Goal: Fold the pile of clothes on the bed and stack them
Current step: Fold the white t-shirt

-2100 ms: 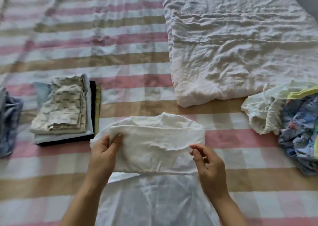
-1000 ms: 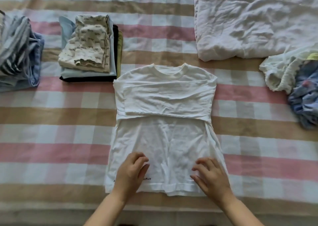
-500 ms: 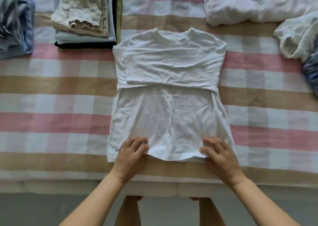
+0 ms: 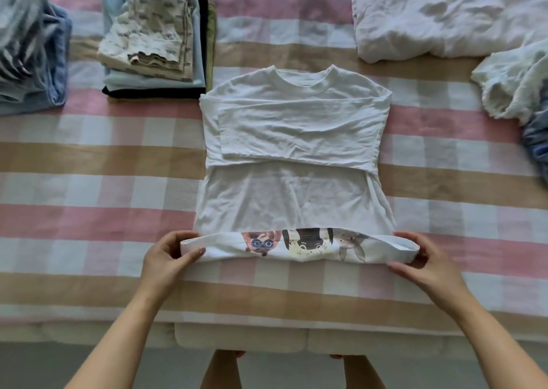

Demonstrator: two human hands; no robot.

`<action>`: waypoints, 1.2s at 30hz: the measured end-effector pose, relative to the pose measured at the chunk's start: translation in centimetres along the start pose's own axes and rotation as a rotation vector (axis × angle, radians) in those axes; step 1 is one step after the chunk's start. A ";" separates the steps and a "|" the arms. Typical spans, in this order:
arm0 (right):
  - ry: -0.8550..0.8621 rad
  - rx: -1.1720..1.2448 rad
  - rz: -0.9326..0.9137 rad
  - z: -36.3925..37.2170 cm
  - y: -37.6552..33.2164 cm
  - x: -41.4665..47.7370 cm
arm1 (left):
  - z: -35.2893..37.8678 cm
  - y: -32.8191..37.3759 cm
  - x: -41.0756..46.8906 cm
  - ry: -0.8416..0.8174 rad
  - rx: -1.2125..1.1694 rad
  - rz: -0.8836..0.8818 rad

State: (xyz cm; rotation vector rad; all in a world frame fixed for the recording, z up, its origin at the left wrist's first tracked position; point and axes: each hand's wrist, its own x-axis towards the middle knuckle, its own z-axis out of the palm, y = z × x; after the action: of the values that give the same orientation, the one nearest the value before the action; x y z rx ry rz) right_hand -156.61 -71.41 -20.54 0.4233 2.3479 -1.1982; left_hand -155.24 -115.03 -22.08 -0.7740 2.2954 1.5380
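Checked in pink, beige and white, the bed carries a white t-shirt spread flat at its near edge, neck away from the person. Its sleeves are laid across the upper part.

The left hand pinches the left corner of the hem between thumb and curled fingers. The right hand pinches the right corner the same way. Between them the hem is turned up off the bed, so a strip of cartoon animal print shows on its underside.

The step in hand looks like the bottom-to-top fold of this shirt. The next move probably calls for both hands to carry the hem evenly toward the neck, so the edge lands square on the folded sleeves. After that the shirt likely needs smoothing before it goes on a stack.

A stack of folded clothes sits just beside the shirt's left shoulder, and a blue striped stack lies further left. Unfolded clothes wait at the right edge, near a crumpled white quilt. Judging by that heap, several pieces are left to fold.
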 end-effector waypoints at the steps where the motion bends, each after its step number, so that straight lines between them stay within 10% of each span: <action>1: -0.044 -0.042 0.010 -0.1 0.0 -0.3 | 0.0 -0.2 -0.3 -0.003 -0.029 -0.024; 12: 0.411 0.348 -0.032 0.0 -3.8 2.6 | 2.3 3.3 0.7 0.319 -0.053 0.162; 19: 0.686 0.152 -0.195 -1.4 -9.9 10.2 | 3.5 10.4 9.0 0.583 -0.023 0.264; 36: 0.656 0.068 -0.070 -2.4 -13.0 25.4 | 5.3 14.1 23.7 0.548 0.195 0.273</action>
State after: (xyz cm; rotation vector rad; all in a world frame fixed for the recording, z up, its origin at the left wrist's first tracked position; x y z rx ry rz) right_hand -184.77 -75.35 -24.14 0.8743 2.8858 -1.3177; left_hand -183.07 -112.70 -25.15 -0.9520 3.0041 1.2848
